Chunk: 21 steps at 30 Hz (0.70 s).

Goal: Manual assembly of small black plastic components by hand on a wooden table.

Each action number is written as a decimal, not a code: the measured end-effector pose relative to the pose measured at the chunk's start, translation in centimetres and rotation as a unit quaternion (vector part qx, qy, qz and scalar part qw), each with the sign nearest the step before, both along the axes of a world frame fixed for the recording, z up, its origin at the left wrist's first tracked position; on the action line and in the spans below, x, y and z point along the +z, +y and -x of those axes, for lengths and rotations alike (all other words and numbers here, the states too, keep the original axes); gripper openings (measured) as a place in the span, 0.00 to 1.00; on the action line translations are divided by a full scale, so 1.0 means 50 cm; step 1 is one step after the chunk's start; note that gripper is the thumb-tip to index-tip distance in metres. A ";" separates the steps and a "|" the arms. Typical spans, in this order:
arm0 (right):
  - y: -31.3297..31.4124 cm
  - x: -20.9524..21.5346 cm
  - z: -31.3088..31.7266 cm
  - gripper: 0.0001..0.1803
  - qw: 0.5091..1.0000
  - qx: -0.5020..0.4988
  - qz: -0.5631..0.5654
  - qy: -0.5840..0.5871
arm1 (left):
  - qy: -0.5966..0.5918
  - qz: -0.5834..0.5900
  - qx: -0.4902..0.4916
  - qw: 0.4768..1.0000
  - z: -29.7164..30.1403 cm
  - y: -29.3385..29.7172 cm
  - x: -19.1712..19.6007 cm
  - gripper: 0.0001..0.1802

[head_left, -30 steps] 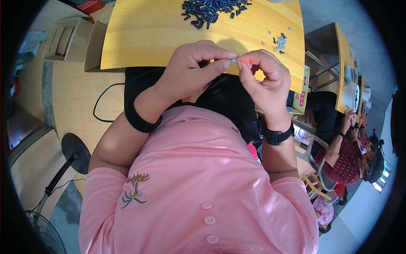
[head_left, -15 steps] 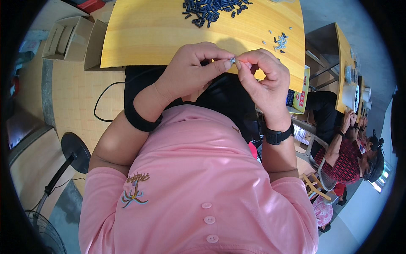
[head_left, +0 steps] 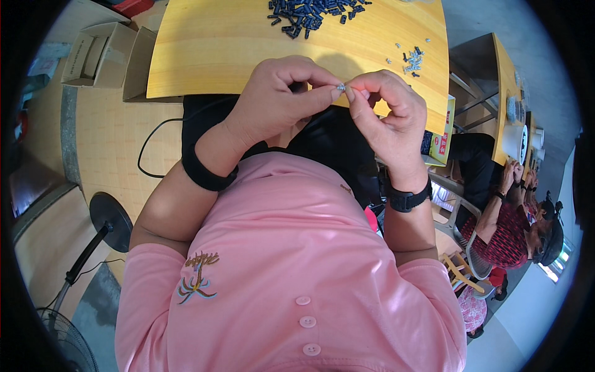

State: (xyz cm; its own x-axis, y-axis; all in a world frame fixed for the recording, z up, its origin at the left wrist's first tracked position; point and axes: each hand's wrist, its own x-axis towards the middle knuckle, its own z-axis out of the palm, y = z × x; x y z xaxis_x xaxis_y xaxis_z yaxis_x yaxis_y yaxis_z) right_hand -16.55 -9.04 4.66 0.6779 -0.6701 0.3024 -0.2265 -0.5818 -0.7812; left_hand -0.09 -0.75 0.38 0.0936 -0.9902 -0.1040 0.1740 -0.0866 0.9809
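Note:
A tiny silvery metal part (head_left: 341,88) sits in a pinch between the thumb and forefinger of my left hand (head_left: 276,96). From the other side, the thumb and forefinger of my right hand (head_left: 395,118) close together right against it. Whether the right fingertips grip the same part or another small piece is hidden. Both hands are raised over the near edge of the yellow wooden table (head_left: 229,56). Beyond the right hand lies a small scatter of silvery and black pieces (head_left: 413,61). A heap of small black parts (head_left: 307,13) spreads at the table's far side.
Cardboard boxes (head_left: 99,56) stand left of the table. A yellow-green box (head_left: 442,139) with dark contents is below its right edge. A fan (head_left: 65,338) is at lower left. At right, a co-worker (head_left: 505,232) sits by another table (head_left: 499,74).
My left hand has shifted very slightly up, and the metal part with it is tilted a little differently. The right hand keeps its pinch almost in place.

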 end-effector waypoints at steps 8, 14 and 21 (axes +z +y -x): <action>0.004 0.007 -0.003 0.03 1.000 -0.009 0.026 -0.012 | -0.059 0.106 0.030 0.992 -0.001 0.003 -0.002 0.04; 0.010 0.004 -0.001 0.04 0.998 -0.020 -0.003 -0.055 | -0.045 0.131 0.018 0.990 -0.002 0.003 0.002 0.04; 0.008 0.014 0.004 0.04 0.999 -0.004 0.021 -0.033 | -0.067 0.163 0.011 0.984 -0.001 0.003 0.002 0.04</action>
State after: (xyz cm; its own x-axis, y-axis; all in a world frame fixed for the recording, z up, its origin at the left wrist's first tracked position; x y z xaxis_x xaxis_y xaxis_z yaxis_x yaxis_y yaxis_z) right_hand -16.73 -8.66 5.35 0.6502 -0.6608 0.3749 -0.1796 -0.6132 -0.7692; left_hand -0.02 -0.58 0.49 0.1073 -0.9666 0.2327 0.0398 0.2381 0.9704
